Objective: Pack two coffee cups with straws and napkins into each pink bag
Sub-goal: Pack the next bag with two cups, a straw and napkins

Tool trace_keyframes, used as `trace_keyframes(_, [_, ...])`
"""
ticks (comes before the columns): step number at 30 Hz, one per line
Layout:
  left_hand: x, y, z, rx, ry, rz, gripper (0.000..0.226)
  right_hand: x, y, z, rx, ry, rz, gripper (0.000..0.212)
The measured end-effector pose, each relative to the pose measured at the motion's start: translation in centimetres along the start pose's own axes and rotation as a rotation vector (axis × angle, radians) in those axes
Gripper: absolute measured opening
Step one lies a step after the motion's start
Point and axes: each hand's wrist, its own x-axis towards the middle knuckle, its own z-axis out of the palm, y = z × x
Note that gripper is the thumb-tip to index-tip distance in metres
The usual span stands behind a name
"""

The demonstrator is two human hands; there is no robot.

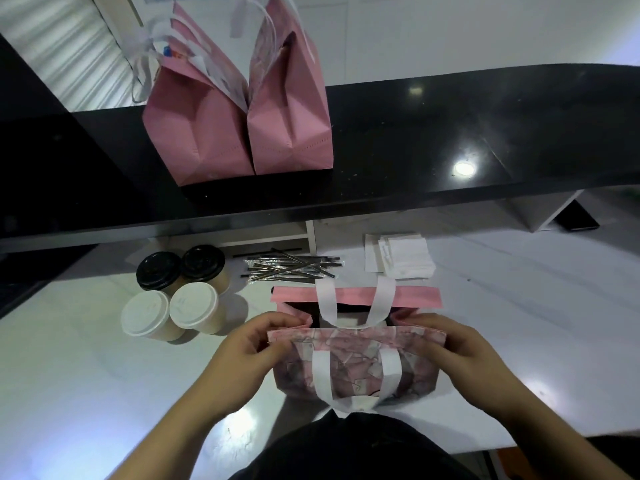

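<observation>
My left hand (247, 348) pinches the near rim of the pink bag (356, 358) at its nine o'clock corner; my right hand (450, 344) pinches the three o'clock corner; the bag stands open on the white table (86, 393); coffee cups (173, 292) sit at ten o'clock, straws (291, 268) and napkins (398, 256) at twelve.

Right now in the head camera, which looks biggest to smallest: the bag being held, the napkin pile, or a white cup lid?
1. The bag, held by the left hand and right hand, though nearness to the camera helps it.
2. The napkin pile.
3. A white cup lid, clearly the smallest.
</observation>
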Motion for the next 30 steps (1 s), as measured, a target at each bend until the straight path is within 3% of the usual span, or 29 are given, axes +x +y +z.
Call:
trace_keyframes(2, [0.1,-0.2,0.1,-0.079,0.069,-0.025,0.038,0.2,-0.1,0.2,0.058,0.012,0.036,0.022])
trace_keyframes(5, [0.5,-0.6,0.0,-0.052,0.157,-0.031,0.048,0.5,-0.2,0.2,0.159,0.064,0.107,0.027])
trace_keyframes(7, [0.9,-0.3,-0.2,0.054,0.164,0.001,0.066,0.8,-0.1,-0.1,0.114,0.108,0.143,0.031])
trace_keyframes(10, [1.7,0.4,-0.8,0.362,0.181,0.095,0.089,1.1,-0.2,-0.9,-0.031,0.127,0.118,0.054])
trace_keyframes(12, [2.2,0.8,-1.1,0.511,0.165,0.19,0.08,1.3,-0.5,-1.1,-0.174,0.128,0.042,0.06])
trace_keyframes(16, [3.0,1.2,-1.1,0.657,0.15,0.241,0.057,1.8,-0.5,-1.1,-0.441,0.216,-0.136,0.048])
trace_keyframes(19, [3.1,0.8,-0.6,0.682,0.126,0.279,0.053,1.9,-0.2,-1.0,-0.578,0.255,-0.215,0.042])
trace_keyframes(24, [2.8,-0.3,-0.4,0.711,0.131,0.345,0.054,1.6,0.6,-0.9,-0.683,0.239,-0.296,0.05])
trace_keyframes(27, [2.7,-0.6,-0.3,0.757,0.117,0.413,0.052,1.6,0.9,-0.9,-0.847,0.212,-0.43,0.04])
trace_keyframes(30, [2.3,-0.4,-0.5,0.767,0.08,0.458,0.027,1.5,1.0,-1.1,-0.891,0.215,-0.516,0.022])
